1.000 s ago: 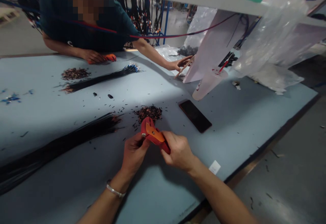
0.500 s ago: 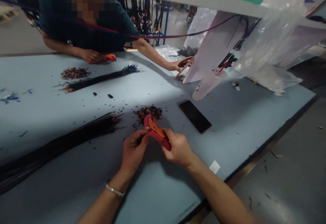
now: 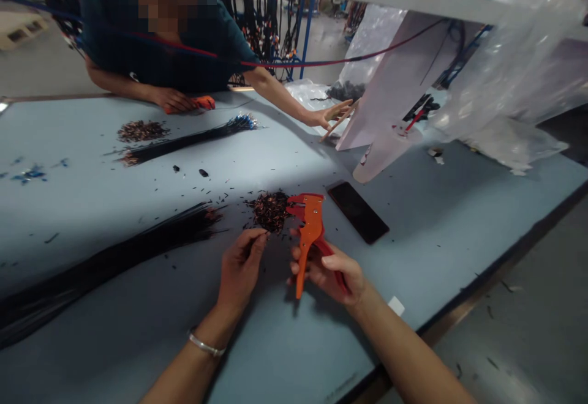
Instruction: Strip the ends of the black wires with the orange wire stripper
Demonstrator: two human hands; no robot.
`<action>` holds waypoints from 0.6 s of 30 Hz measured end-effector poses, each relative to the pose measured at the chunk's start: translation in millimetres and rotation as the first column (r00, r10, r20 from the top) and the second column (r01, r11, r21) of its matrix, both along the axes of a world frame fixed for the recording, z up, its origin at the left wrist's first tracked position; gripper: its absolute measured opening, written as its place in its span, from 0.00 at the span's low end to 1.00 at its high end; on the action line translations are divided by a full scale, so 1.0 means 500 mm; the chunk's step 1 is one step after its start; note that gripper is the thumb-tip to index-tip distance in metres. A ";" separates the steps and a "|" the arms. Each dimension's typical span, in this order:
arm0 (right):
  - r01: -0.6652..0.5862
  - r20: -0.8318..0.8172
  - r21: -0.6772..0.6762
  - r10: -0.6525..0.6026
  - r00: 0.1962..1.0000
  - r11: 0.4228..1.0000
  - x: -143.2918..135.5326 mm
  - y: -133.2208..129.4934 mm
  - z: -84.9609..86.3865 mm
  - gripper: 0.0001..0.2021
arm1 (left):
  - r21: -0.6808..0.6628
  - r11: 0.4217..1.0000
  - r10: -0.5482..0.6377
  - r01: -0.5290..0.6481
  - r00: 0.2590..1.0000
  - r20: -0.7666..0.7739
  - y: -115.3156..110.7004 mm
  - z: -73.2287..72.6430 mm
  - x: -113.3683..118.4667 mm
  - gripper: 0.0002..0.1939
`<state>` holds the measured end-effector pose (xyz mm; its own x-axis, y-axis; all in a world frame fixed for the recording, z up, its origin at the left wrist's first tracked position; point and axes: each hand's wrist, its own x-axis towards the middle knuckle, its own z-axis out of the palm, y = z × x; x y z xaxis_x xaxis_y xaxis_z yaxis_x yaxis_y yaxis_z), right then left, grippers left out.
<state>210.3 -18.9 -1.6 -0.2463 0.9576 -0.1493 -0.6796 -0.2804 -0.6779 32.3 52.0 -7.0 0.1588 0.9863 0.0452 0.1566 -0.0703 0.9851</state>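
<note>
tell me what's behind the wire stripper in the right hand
Blue tabletop shows behind the wire stripper, with the clippings pile by its jaws. Fingers of the right hand pass behind the orange handle; what it covers can't be seen.

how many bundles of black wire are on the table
2: a thick black wire bundle left of the person's left hand, and a thinner black wire bundle with blue ends farther back. More may be hidden.

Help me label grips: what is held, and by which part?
The right hand holds the red-orange tool by its handles. The left hand pinches, but anything held there is too small to identify.
</note>
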 end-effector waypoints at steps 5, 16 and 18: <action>-0.096 -0.009 -0.028 0.096 0.995 0.995 0.011 -0.006 0.003 0.26 | -0.004 1.000 -0.003 0.003 0.999 -0.035 0.006 0.009 0.001 0.12; -0.150 0.186 -0.019 0.151 0.971 0.989 0.017 -0.010 0.003 0.20 | -0.002 1.000 -0.006 0.006 0.999 -0.034 -0.003 0.000 -0.008 0.11; -0.136 0.171 -0.011 0.135 0.976 0.991 0.018 -0.009 0.004 0.22 | 0.028 0.999 -0.017 0.018 0.999 -0.051 -0.002 0.004 -0.007 0.11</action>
<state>219.2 -23.5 0.5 -0.3446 0.9172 -0.2002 -0.5090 -0.3617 -0.7811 28.7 51.0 -5.2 0.1787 0.9818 0.0645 0.2045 -0.1012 0.9736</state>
